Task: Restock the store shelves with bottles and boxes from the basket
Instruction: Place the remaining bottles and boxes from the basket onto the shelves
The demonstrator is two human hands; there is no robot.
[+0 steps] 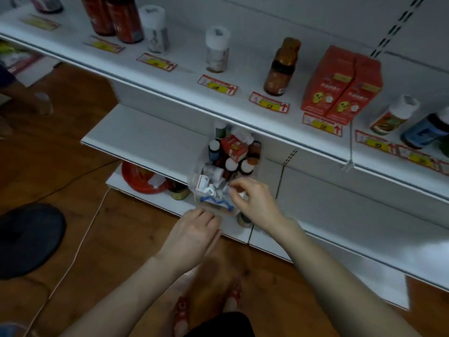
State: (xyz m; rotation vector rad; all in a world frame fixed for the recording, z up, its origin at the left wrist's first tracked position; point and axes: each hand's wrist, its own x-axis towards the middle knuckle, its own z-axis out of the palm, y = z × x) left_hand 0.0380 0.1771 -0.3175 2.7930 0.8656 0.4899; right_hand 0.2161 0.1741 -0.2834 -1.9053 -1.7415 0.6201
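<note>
A clear plastic basket (203, 190) with a blue handle sits on the low white shelf. It holds several small bottles (230, 164) and a red box (234, 147). My left hand (194, 237) grips the basket's near rim with curled fingers. My right hand (252, 203) reaches into the near right part of the basket. Its fingertips pinch a small white bottle (226, 189), blurred and partly hidden by the fingers. The upper shelf (184, 76) carries an amber bottle (281, 66), two red boxes (340, 83) and a white-capped bottle (217, 49).
Price tags (217, 85) line the upper shelf's front edge. More bottles (393, 115) stand at its right end and dark red ones (116, 18) at its left. A red coil (141, 177) lies under the low shelf, a black round base (26, 239) on the wooden floor.
</note>
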